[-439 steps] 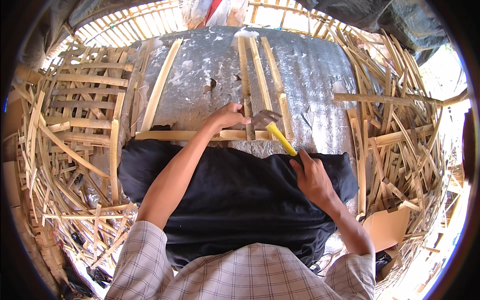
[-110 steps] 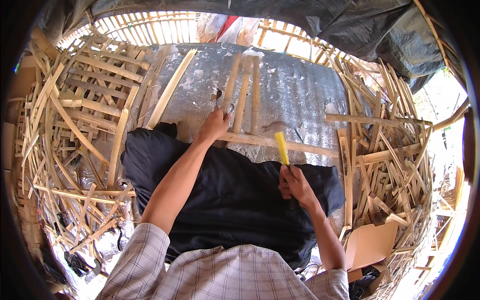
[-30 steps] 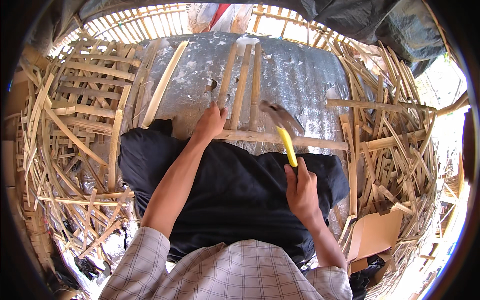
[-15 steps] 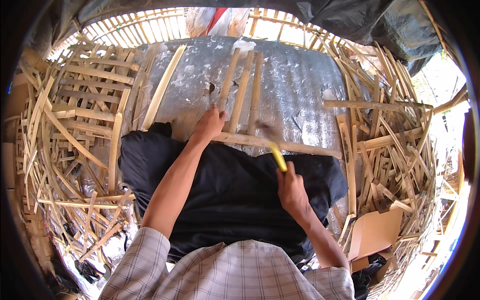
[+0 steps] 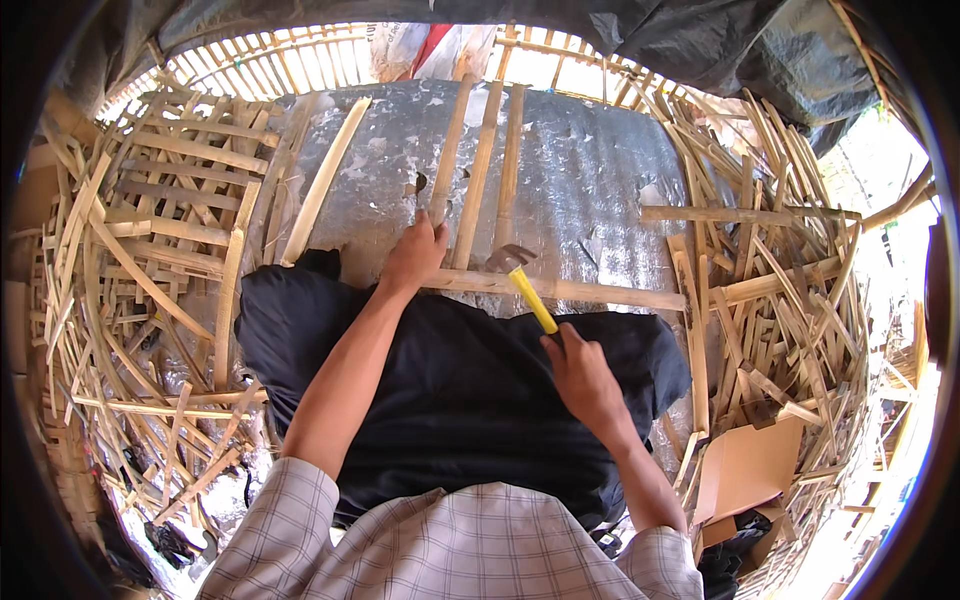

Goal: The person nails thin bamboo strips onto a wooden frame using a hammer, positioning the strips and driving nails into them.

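Observation:
My right hand (image 5: 583,378) is closed around the yellow handle of a claw hammer (image 5: 530,295). The hammer's metal head is over the crosswise bamboo strip (image 5: 610,293), close to the near end of the right lengthwise strip (image 5: 510,165). My left hand (image 5: 412,258) grips the near end of the left bamboo strip (image 5: 452,150), just where it meets the crosspiece. Between those two runs a middle strip (image 5: 478,170). All three lengthwise strips point away from me, their near ends at the crosspiece. Any nails are too small to make out.
Black cloth (image 5: 450,400) covers my lap. Beneath the strips lies a worn silvery sheet (image 5: 590,150), with a loose bamboo strip (image 5: 325,180) on its left. Bamboo lattices (image 5: 190,190) stand left, piled sticks (image 5: 790,300) right. An open cardboard box (image 5: 750,465) sits at lower right.
The hammer head has swung left along the crosspiece and is sharper now. The far ends of the lengthwise strips have risen past the sheet's far edge. My left hand keeps its grip.

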`<state>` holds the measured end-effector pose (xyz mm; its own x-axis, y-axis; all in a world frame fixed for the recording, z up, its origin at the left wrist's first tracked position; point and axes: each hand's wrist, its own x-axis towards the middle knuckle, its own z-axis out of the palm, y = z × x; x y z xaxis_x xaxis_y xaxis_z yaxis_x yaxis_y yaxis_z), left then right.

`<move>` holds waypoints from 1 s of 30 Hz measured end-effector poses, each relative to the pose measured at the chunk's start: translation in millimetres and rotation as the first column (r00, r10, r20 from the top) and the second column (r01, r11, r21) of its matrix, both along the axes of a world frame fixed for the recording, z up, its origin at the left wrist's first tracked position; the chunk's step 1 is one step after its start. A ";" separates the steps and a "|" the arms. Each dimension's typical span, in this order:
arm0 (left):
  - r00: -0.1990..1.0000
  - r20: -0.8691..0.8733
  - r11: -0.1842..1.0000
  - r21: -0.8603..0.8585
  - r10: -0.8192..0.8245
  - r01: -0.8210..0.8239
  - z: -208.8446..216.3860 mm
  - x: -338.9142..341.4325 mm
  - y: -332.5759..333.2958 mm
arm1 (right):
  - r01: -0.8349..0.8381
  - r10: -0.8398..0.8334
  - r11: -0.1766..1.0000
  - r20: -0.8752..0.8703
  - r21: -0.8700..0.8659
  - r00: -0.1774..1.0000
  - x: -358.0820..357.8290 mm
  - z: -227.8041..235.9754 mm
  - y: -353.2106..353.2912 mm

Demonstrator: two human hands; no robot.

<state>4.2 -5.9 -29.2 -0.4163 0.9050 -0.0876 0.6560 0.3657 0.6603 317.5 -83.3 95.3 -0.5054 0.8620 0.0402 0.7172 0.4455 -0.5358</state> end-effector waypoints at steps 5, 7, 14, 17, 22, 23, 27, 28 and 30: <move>1.000 -0.013 0.998 -0.065 0.000 -0.001 -3.9 -5.3 -5.5 | 0.121 -0.100 0.991 -0.266 0.061 0.959 -15.9 24.4 -6.5; 1.000 -0.022 0.998 -0.070 0.002 -0.003 0.5 -2.9 0.0 | 0.091 -0.092 0.996 -0.165 -0.013 0.982 -3.2 1.6 -12.1; 0.999 -0.033 0.999 -0.038 0.010 -0.012 1.6 -0.3 1.0 | -0.002 0.002 1.000 0.037 0.017 0.999 -3.3 30.7 -7.6; 0.999 -0.013 0.997 -0.072 -0.037 0.036 -14.7 -10.3 1.5 | 0.045 -0.045 0.999 -0.054 0.010 0.998 -3.4 6.0 -14.4; 1.000 0.008 0.999 -0.042 0.008 -0.007 -3.4 -0.3 5.9 | -0.048 0.044 0.999 0.218 0.010 0.975 -0.6 -7.9 -12.7; 1.000 0.008 0.999 -0.038 0.008 -0.008 -5.7 -2.2 3.7 | -0.059 0.060 0.998 0.198 -0.008 0.978 -4.1 0.7 -13.9; 0.998 0.060 1.000 -0.024 -0.012 0.013 -13.1 -9.8 2.6 | 0.066 -0.069 0.998 -0.195 -0.020 0.978 -16.1 -2.8 -20.0; 0.999 0.050 0.999 -0.029 -0.015 0.017 -15.1 -8.0 1.0 | 0.103 -0.104 0.995 -0.196 -0.015 0.975 -14.6 -11.5 -23.8; 0.998 0.059 1.000 0.010 -0.013 0.013 -8.6 -5.6 6.3 | 0.045 -0.046 0.997 0.019 0.064 0.999 -6.7 -20.5 -16.4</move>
<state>-1.4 0.4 -37.8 -0.3988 0.9112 -0.1030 0.6202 0.3507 0.7016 310.8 -99.7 74.7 -0.4672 0.8800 0.0859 0.7479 0.4451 -0.4924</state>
